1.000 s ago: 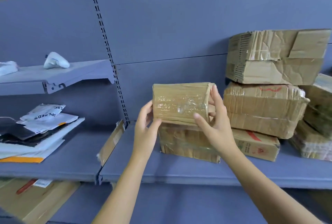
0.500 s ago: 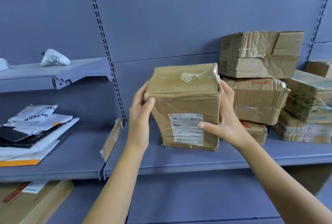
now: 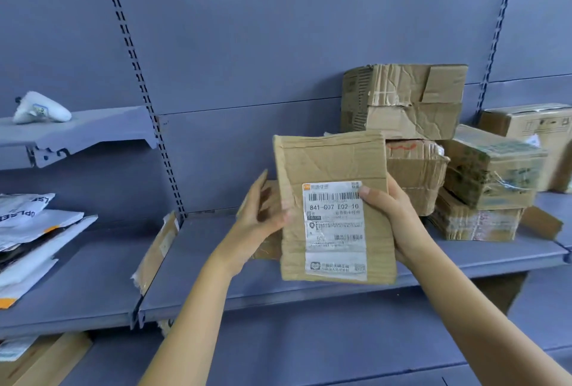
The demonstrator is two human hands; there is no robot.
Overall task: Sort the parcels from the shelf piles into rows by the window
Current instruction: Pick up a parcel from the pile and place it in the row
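I hold a brown cardboard parcel upright in front of the blue shelf, its white shipping label facing me. My right hand grips its right edge, thumb on the label's top corner. My left hand touches its left edge with fingers spread. Another brown parcel lies on the shelf behind the held one, mostly hidden. A pile of cardboard parcels stands to the right on the same shelf.
The blue shelf board runs across the middle. White and grey mailer bags lie on the left shelf. A white handheld scanner rests on the upper left shelf. A cardboard flap leans at the shelf joint.
I have tipped the parcel up so its labelled face points at me, and lifted it clear of the parcel beneath. My left hand has loosened to a flat touch.
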